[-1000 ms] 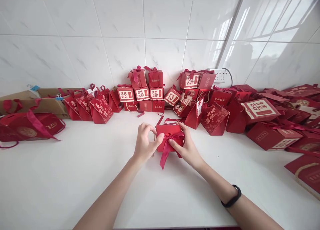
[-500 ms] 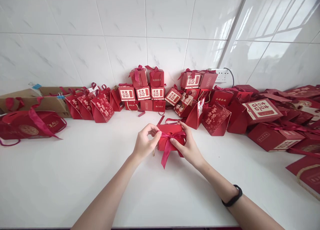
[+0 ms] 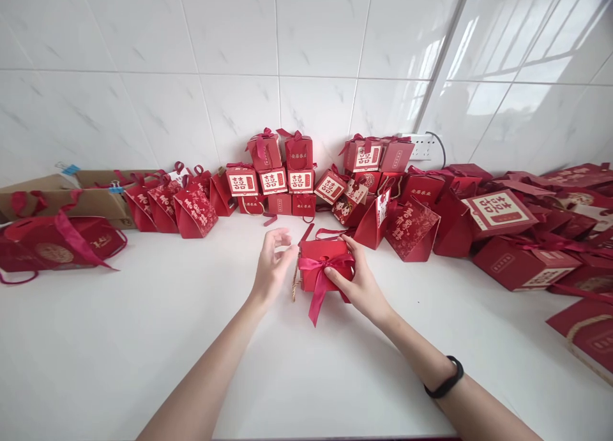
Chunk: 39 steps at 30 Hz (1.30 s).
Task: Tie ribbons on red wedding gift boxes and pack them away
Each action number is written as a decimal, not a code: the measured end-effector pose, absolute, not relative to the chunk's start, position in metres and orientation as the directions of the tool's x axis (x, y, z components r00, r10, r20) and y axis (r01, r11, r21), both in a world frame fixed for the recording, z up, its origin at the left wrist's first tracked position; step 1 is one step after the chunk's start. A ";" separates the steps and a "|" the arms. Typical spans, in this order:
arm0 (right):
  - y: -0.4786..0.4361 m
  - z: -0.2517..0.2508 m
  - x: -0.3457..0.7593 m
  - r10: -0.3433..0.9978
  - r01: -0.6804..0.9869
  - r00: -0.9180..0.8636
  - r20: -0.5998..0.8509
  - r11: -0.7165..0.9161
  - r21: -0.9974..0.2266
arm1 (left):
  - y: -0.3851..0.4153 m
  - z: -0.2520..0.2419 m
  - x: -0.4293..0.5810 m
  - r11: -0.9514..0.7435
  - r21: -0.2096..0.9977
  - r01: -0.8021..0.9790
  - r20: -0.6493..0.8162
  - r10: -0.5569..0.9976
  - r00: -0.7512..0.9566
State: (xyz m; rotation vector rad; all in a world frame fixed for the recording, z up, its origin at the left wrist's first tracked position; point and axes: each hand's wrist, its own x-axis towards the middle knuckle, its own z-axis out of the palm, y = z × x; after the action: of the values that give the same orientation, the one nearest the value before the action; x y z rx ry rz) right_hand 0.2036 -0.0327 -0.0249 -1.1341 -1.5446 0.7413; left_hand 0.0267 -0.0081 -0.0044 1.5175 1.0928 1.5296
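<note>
A small red gift box rests on the white table, with a crimson ribbon bow tied over its top. One ribbon tail hangs down its front. My right hand grips the box from the right, thumb lying on the bow near its knot and fingers along the far edge. Just left of the box, my left hand is apart from it, fingers loosely curled and separated, with nothing in them. A twisted gold cord dangles at the box's left side.
Stacked red gift boxes stand against the tiled wall. More boxes pile up at the right. Triangular boxes and an open cardboard carton are at left, near a larger ribboned box. A power socket is on the wall.
My left hand has let go of the bow's left loop and drawn back to the left, its fingers opening. My right hand stays on the gift box.
</note>
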 end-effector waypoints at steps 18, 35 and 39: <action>-0.036 -0.017 0.213 0.925 0.195 -0.221 0.309 0.352 -0.915 | -0.023 -0.007 0.051 -0.158 0.987 0.012 0.154 0.975 0.159; -0.036 0.000 0.233 0.953 0.473 -0.300 -0.051 0.102 -0.875 | -0.012 -0.011 0.036 -0.090 0.986 0.138 0.085 0.996 0.040; -0.036 -0.002 0.232 0.922 0.458 -0.377 -0.092 0.099 -0.883 | -0.009 -0.012 0.035 -0.132 0.987 0.095 0.131 0.991 0.018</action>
State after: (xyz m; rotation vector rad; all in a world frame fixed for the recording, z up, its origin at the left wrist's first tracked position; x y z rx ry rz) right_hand 0.2319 -0.0361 -0.0022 -1.3463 -1.8878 1.2274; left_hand 0.0352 -0.0086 -0.0120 1.3841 1.2058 1.2504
